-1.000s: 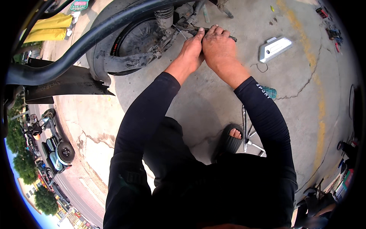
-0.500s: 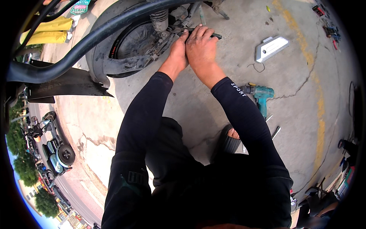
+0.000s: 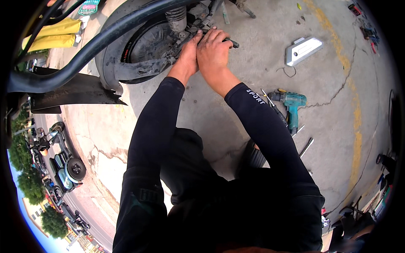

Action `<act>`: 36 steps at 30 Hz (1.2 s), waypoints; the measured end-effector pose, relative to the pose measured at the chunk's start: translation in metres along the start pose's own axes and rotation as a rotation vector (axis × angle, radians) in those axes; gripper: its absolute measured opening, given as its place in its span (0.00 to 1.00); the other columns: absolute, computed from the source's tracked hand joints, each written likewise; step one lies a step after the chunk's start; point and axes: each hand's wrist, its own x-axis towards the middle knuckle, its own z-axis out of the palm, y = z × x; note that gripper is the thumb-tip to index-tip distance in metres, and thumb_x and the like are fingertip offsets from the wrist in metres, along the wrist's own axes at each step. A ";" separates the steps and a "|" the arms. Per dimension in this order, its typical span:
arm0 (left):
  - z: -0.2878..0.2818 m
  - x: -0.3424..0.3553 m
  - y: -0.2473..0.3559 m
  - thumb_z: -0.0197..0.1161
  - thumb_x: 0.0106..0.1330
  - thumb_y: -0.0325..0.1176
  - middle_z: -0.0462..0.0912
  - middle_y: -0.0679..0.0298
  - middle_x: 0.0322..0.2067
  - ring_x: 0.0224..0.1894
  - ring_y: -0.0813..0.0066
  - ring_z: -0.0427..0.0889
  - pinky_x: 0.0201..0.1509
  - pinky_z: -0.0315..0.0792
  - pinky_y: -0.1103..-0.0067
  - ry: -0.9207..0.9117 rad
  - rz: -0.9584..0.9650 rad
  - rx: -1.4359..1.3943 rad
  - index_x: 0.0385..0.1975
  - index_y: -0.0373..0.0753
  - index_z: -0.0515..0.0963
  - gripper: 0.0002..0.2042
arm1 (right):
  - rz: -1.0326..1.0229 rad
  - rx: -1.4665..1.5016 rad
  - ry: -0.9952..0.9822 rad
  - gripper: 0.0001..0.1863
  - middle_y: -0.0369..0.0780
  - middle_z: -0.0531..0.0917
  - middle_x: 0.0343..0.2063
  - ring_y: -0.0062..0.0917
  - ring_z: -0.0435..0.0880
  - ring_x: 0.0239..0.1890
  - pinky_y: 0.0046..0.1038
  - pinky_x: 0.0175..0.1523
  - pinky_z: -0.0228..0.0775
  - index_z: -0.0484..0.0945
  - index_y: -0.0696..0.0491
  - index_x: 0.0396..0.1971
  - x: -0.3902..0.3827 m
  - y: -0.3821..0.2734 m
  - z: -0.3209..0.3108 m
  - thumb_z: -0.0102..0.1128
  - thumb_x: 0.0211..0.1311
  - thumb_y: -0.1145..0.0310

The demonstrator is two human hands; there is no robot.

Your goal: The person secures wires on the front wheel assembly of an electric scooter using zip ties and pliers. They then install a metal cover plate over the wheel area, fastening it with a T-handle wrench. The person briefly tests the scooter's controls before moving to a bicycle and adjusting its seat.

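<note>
My right hand (image 3: 214,50) is wrapped over a black-handled tool (image 3: 234,44), whose rounded end sticks out to the right of the fingers. Pressed against its left side is my left hand (image 3: 188,57), closed, with most of its fingers hidden. Both hands are low beside the rear wheel (image 3: 147,48) of a scooter, at the dirty mechanical parts near its hub. A dusty coil-over shock absorber (image 3: 176,19) stands just beyond the left hand. The working end of the tool is out of sight among those parts.
Right of my right forearm lie a teal cordless drill (image 3: 292,103), a screwdriver (image 3: 274,107) and a metal socket tool (image 3: 307,147). A silver-white cover (image 3: 303,50) with a wire rests farther right. A thick black tube (image 3: 105,40) crosses the upper left, above a black fender (image 3: 76,90).
Both hands have shifted left together, and the tool's handle end has moved left and slightly nearer. My right forearm has moved left too, uncovering more of the tools beside the drill.
</note>
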 end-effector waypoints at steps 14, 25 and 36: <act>0.024 -0.014 0.004 0.41 0.77 0.49 0.62 0.64 0.68 0.67 0.71 0.64 0.68 0.61 0.72 0.117 -0.034 0.249 0.69 0.43 0.58 0.26 | -0.108 0.075 0.125 0.26 0.42 0.79 0.39 0.30 0.76 0.41 0.35 0.40 0.65 0.69 0.61 0.58 0.003 0.022 0.023 0.49 0.64 0.61; -0.001 -0.057 0.025 0.40 0.68 0.68 0.77 0.51 0.50 0.45 0.64 0.81 0.48 0.74 0.66 0.198 -0.114 0.800 0.56 0.31 0.67 0.40 | -0.100 0.258 0.168 0.10 0.40 0.80 0.26 0.26 0.85 0.25 0.24 0.26 0.77 0.70 0.55 0.35 0.009 0.020 0.040 0.51 0.66 0.63; -0.024 -0.117 0.037 0.50 0.70 0.54 0.81 0.46 0.45 0.53 0.48 0.77 0.58 0.68 0.65 0.073 -0.132 1.931 0.49 0.33 0.76 0.27 | -0.097 0.642 -0.102 0.15 0.51 0.83 0.28 0.48 0.84 0.34 0.44 0.41 0.75 0.70 0.59 0.38 0.013 0.037 0.020 0.54 0.60 0.63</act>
